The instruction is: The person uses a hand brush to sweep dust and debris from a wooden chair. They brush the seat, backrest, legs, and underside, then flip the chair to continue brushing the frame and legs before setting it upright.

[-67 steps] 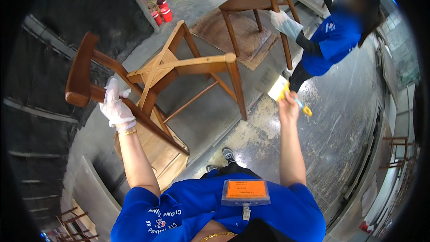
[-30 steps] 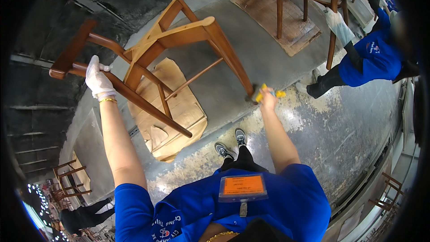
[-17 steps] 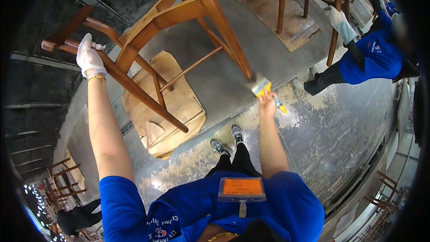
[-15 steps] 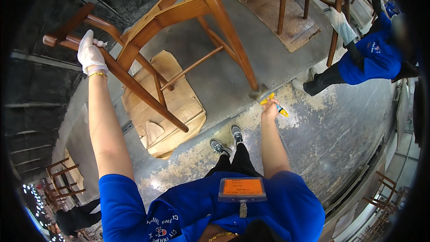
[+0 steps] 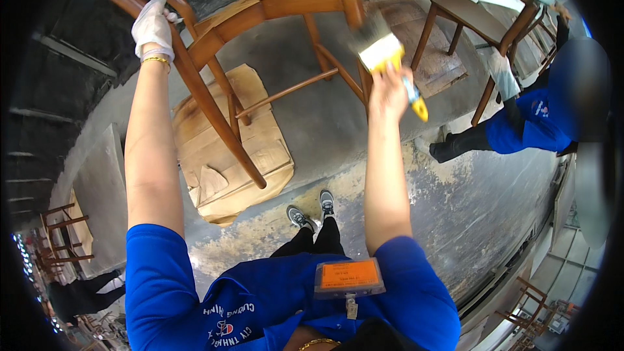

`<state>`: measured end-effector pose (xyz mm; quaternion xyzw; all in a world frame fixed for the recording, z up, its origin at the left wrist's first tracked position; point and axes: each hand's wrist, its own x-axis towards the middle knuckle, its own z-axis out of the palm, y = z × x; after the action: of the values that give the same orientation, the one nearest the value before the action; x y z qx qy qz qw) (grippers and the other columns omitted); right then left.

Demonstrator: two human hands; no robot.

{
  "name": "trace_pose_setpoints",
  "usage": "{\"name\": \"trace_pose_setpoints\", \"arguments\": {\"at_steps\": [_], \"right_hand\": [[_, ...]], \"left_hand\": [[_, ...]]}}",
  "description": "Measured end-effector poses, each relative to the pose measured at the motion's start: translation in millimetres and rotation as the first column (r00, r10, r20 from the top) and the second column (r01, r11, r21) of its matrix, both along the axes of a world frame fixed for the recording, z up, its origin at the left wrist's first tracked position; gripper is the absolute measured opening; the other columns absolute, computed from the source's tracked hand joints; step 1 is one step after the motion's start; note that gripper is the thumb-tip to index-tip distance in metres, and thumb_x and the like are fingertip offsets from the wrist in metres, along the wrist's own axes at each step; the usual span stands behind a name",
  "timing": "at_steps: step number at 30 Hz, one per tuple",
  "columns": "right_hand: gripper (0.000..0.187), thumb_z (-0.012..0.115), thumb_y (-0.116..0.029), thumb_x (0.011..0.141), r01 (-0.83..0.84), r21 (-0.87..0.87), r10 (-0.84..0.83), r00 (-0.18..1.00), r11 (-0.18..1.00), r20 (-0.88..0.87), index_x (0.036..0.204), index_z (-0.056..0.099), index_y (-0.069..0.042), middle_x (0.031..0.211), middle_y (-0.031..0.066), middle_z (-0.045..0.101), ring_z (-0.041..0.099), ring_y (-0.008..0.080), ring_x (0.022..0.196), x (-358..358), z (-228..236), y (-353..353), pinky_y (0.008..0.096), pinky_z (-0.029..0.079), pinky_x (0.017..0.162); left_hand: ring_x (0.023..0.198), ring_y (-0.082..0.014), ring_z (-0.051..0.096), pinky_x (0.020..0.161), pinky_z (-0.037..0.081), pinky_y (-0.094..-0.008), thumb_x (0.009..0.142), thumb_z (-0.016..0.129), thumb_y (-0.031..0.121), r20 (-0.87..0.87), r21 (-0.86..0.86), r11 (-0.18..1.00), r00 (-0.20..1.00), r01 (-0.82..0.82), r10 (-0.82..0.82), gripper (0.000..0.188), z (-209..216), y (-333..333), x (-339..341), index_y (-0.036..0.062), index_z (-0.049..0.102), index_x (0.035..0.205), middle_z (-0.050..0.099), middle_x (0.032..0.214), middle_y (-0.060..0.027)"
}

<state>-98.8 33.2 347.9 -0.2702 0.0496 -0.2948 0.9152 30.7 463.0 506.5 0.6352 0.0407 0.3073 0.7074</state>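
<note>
A brown wooden chair frame [image 5: 276, 5] is tilted over, its legs pointing toward me. My left hand [image 5: 153, 28], in a thin white glove, is closed round one of its long side posts at the upper left. In my bare right hand [image 5: 389, 92] is a wide paintbrush [image 5: 382, 53] with a yellow and blue handle. Its blurred bristles lie over the frame's right leg, near the joint with the curved rail; whether they touch the wood I cannot tell. Part of that leg is hidden behind the brush and hand.
Under the frame, worn cardboard [image 5: 240, 185] lies on a grey platform [image 5: 305, 146]. Another stained cardboard sheet [image 5: 426, 68] is at the upper right, beside another chair [image 5: 468, 16] handled by a co-worker in a blue shirt [image 5: 530, 117]. More chair frames [image 5: 68, 234] stand at the lower left.
My right hand has carried the paintbrush upward along the right leg, from its lower end to near the rail. My left hand keeps its grip; the whole view has shifted slightly.
</note>
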Motion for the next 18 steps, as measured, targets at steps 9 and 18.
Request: {"name": "trace_pose_setpoints", "arguments": {"at_steps": [9, 18], "right_hand": [[0.022, 0.067, 0.009, 0.091, 0.398, -0.731, -0.433, 0.888, 0.555, 0.155, 0.081, 0.055, -0.007, 0.15, 0.0232, 0.056, 0.064, 0.0363, 0.125, -64.0, -27.4, 26.9, 0.0462, 0.056, 0.101], [0.016, 0.067, 0.001, 0.068, 0.587, -0.802, -0.075, 0.8, -0.115, 0.596, 0.072, 0.056, -0.009, 0.137, 0.0134, 0.068, 0.067, 0.0346, 0.124, 65.9, 39.6, 178.5, 0.0443, 0.057, 0.103]], "left_hand": [[0.061, -0.0161, 0.058, 0.061, 0.051, -0.0326, 0.097, 0.067, 0.018, 0.01, 0.006, 1.0, 1.0, 0.004, -0.004, 0.022, -2.8, 1.7, 2.8, -0.0033, 0.074, 0.096, 0.062, 0.075, -0.0056], [0.07, -0.0198, 0.066, 0.075, 0.052, -0.0333, 0.099, 0.055, 0.023, 0.061, 0.506, 0.851, 0.99, -0.143, 0.131, 0.025, -9.4, 7.0, -4.5, 0.0035, 0.069, 0.091, 0.067, 0.074, -0.0043]]}}
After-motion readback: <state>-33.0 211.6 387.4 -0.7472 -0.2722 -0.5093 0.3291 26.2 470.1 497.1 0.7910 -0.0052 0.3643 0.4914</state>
